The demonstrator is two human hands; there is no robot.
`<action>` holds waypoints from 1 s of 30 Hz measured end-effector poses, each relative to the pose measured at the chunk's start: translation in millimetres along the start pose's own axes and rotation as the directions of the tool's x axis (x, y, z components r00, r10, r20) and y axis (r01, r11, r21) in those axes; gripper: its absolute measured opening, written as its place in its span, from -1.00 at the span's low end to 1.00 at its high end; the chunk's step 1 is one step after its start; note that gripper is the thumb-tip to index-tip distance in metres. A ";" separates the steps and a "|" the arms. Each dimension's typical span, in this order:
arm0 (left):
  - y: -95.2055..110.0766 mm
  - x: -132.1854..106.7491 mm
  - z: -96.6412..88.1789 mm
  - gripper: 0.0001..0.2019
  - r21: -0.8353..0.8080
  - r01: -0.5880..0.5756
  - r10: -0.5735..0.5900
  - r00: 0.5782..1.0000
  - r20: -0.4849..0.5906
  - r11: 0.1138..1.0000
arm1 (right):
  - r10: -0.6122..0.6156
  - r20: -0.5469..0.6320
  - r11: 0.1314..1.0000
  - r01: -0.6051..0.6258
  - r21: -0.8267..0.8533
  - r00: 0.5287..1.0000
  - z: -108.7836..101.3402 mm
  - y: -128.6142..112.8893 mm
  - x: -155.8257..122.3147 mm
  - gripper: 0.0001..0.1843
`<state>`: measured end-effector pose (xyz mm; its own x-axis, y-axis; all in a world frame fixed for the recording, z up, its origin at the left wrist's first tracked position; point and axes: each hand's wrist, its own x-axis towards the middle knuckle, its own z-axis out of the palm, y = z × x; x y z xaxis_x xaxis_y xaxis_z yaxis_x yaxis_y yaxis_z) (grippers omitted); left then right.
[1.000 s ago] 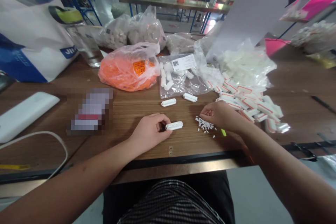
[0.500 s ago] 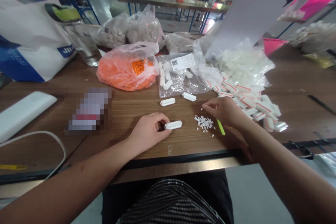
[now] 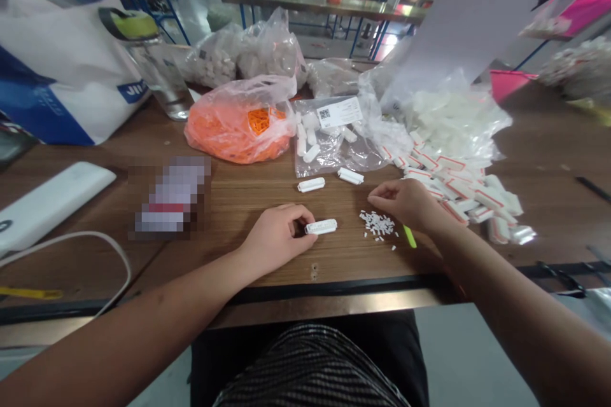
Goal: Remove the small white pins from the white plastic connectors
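My left hand point(image 3: 277, 238) is closed, its thumb and fingers gripping one end of a narrow white plastic housing point(image 3: 321, 226) that lies low over the table. To its right is a loose pile of tiny white pieces point(image 3: 377, 224). Just behind the pile, my right hand point(image 3: 401, 200) has thumb and forefinger pinched together; anything between the fingertips is too small to make out. A bright yellow-green stick point(image 3: 410, 236) lies partly under that hand. Two similar white housings, one on the left point(image 3: 311, 185) and one on the right point(image 3: 350, 176), rest farther back.
White blocks with red edges point(image 3: 453, 181) are heaped at right. Behind stand a clear bag with white parts point(image 3: 329, 146), a bag of orange parts point(image 3: 229, 133) and a water bottle point(image 3: 162, 79). At left lie a blurred-out flat object point(image 3: 172, 197), a white power bank point(image 3: 57, 203) and a cable point(image 3: 126, 261).
The view has shifted slightly, moving everything a little to the right. The tiny white piece seen earlier at my right fingertips no longer shows. My left hand keeps its grip on the housing.
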<state>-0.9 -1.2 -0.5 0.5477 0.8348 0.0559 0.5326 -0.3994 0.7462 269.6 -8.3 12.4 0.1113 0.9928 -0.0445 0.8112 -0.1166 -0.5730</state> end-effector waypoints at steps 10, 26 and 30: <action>1.3 -1.7 0.8 -0.90 -0.044 0.030 -0.030 1.000 0.000 0.999 | -0.417 0.175 0.905 0.389 0.173 0.892 31.0 -62.2 -27.8 -0.87; -1.1 -1.7 1.7 -0.91 -0.065 0.005 -0.006 1.000 -0.015 0.998 | -0.667 0.088 0.735 0.672 -0.092 0.740 30.0 -55.8 -36.2 -0.78; -1.2 -1.2 1.6 -0.91 -0.058 -0.006 0.005 1.000 -0.026 0.998 | -0.681 0.027 0.723 0.677 -0.137 0.732 32.8 -55.4 -40.1 -0.77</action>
<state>-1.2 -2.3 -2.6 0.5334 0.8424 0.0766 0.4911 -0.3821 0.7828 201.3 -40.8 19.0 -0.4862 0.8068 0.3357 0.7406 0.5844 -0.3318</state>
